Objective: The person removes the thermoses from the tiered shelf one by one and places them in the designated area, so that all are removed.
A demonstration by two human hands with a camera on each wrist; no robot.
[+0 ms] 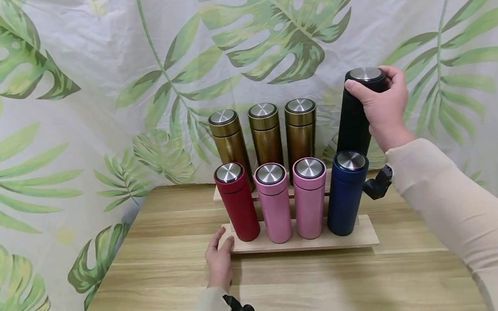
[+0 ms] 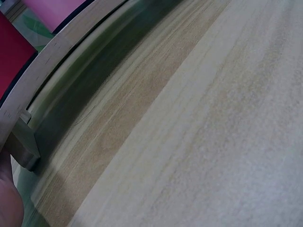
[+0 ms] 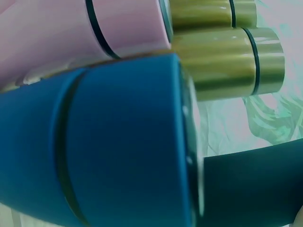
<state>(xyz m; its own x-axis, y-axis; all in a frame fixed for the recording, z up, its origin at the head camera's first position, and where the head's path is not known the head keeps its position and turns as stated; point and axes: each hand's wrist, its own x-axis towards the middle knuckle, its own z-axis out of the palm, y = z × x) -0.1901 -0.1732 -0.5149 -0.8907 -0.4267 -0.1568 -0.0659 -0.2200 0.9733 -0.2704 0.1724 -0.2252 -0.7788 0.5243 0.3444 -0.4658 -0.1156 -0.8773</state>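
Right hand (image 1: 384, 101) up high, clamped on the black bottle (image 1: 352, 122), thumb on the near side of its cap, fingers round the far side! From that grip the body drops below and a touch leftward, long axis close to upright, and here's the relation that counts: its foot is hidden behind the blue bottle (image 1: 346, 196), so whether it touches the rear shelf (image 1: 218, 194) I cannot tell. It's over toward that shelf's right end, right of the 3 gold bottles (image 1: 302, 138), its cap higher in the head view than any of theirs. The blue bottle stands near the front shelf's (image 1: 366, 226) right end, 2 pink bottles (image 1: 275, 215) and 1 red bottle (image 1: 241, 210) running leftward. Down at that shelf's left end, the left hand (image 1: 219, 264) grips the corner, well apart from the black bottle; clearance past the blue cap looks the tight spot.
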